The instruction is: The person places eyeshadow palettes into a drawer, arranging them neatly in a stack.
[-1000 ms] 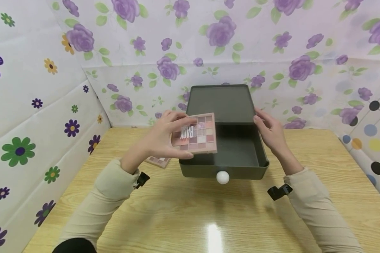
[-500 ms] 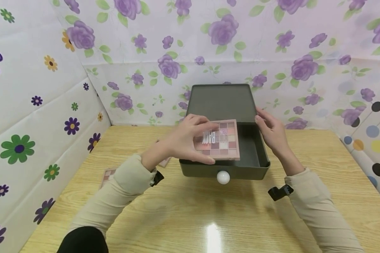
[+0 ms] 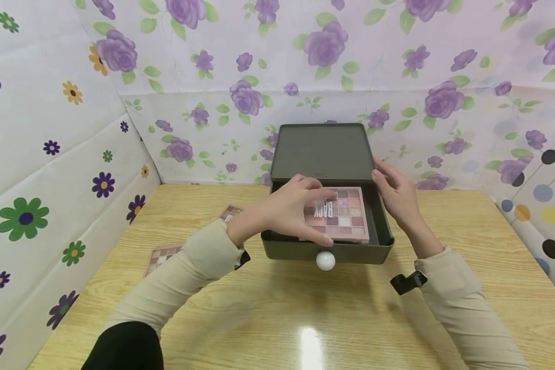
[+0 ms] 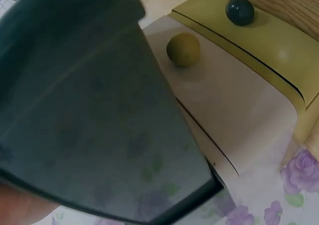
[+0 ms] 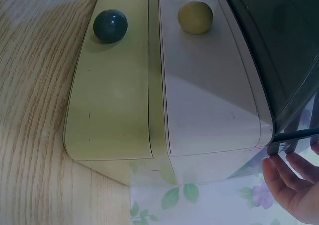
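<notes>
A person's left hand (image 3: pixel 296 208) grasps a pink eyeshadow palette (image 3: pixel 344 216), thumb along the near edge, fingers over the top. The word "BACK" stands on its cover in large pale capitals, just beyond the fingertips; a smaller line of print beside it is too small to read. A grid of brown, pink and cream squares surrounds the lettering. The palette sits within the mouth of a pulled-out dark grey-green drawer (image 3: pixel 324 252); whether it touches the drawer's floor cannot be told. Just below the thumb is the drawer's white round knob (image 3: pixel 325 260).

Beyond the grip is the flat top of the drawer unit (image 3: pixel 321 151). To the right of the grip, the right hand (image 3: pixel 398 195) is unclenched, its fingers resting against the unit's side. The wrist views show two shut drawers stacked beneath: a white drawer (image 5: pixel 212 90) with a yellow knob (image 5: pixel 195 17), then a yellow drawer (image 5: pixel 112 98) with a dark teal knob (image 5: pixel 110 26).

Left of the grip, two more palettes lie on the wooden table (image 3: pixel 240 318), partly hidden by the left arm: one near the wrist (image 3: pixel 229 211), one farther off (image 3: pixel 162 256).
</notes>
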